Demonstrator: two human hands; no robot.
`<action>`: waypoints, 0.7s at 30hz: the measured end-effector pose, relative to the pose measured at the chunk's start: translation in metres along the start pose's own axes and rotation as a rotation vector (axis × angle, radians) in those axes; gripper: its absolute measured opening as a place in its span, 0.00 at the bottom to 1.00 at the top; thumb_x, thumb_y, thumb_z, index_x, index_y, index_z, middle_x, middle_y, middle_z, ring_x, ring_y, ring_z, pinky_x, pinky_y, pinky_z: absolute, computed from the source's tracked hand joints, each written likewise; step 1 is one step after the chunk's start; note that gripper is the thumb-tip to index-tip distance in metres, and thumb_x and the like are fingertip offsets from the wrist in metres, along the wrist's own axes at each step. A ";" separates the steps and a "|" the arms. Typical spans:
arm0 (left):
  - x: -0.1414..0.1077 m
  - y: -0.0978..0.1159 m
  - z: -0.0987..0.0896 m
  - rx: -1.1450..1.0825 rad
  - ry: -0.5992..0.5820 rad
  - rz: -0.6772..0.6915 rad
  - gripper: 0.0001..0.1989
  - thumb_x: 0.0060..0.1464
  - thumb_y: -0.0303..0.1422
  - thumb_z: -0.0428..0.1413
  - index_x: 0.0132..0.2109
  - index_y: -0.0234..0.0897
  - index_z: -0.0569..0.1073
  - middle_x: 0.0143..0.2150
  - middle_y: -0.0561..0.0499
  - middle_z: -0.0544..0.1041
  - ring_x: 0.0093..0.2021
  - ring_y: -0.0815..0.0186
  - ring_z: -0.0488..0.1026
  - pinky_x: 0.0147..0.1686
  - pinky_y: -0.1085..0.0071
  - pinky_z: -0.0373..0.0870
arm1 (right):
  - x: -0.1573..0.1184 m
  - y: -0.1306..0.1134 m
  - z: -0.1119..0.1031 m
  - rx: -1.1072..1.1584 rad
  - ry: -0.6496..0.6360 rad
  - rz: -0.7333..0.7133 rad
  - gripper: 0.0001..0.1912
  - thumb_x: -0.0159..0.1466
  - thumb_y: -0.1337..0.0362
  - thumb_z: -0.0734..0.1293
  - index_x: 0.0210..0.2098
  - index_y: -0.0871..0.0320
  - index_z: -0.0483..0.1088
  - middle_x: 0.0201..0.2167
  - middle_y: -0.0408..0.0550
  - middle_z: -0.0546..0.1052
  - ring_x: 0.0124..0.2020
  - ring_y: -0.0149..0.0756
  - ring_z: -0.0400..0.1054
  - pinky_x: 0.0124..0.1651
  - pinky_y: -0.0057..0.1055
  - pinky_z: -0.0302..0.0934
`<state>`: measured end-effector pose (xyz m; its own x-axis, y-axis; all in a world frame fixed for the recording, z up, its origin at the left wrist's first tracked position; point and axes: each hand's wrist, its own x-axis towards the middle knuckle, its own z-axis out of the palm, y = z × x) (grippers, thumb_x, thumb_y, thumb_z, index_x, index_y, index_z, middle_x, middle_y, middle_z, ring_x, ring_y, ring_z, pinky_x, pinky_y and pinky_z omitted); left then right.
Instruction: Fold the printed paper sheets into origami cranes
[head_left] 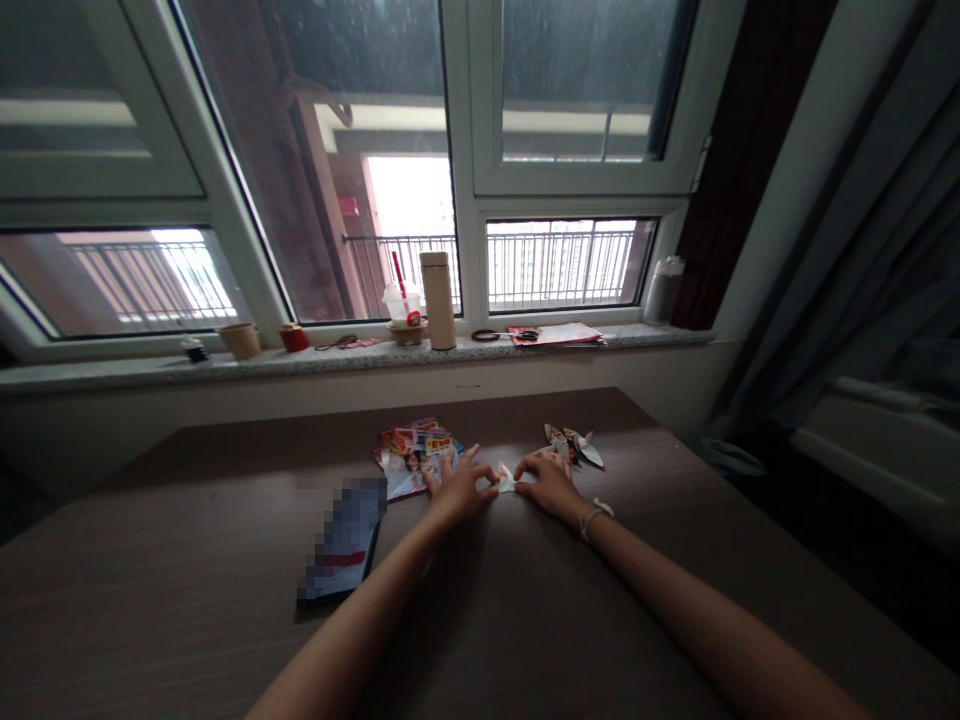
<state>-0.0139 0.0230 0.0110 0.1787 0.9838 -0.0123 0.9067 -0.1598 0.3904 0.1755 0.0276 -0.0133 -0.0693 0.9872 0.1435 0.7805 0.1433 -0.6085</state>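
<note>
Between my two hands, a small folded piece of printed paper (505, 478) lies on the dark brown table (480, 620). My left hand (457, 490) pinches its left edge with thumb and index finger, the other fingers spread toward the colourful leaflets (409, 465). At the paper's right edge, the thumb and index finger of my right hand (547, 482) are bent around it, and the wrist wears a pale band. Several folded paper pieces (589, 449) lie just beyond my right hand. Left of my left forearm rests a dark tablet or phone (349, 545), partly pixelated.
On the stone windowsill (472, 350) behind the table stand a beige flask (438, 300), a cup with a red straw (403, 305), a brown paper cup (240, 341), a red jar (294, 338) and a grey bottle (664, 290). Scissors (527, 335) lie on papers there.
</note>
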 end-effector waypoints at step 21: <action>-0.010 0.011 0.005 0.064 0.134 0.044 0.10 0.55 0.45 0.57 0.41 0.50 0.78 0.70 0.55 0.60 0.70 0.38 0.45 0.57 0.23 0.30 | -0.004 0.000 0.001 0.002 0.016 -0.036 0.09 0.57 0.53 0.71 0.34 0.48 0.79 0.47 0.45 0.71 0.54 0.44 0.58 0.60 0.41 0.44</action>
<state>-0.0038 0.0105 0.0107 0.1695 0.9771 0.1282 0.9223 -0.2031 0.3287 0.1752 0.0234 -0.0150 -0.0872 0.9802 0.1778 0.7766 0.1787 -0.6041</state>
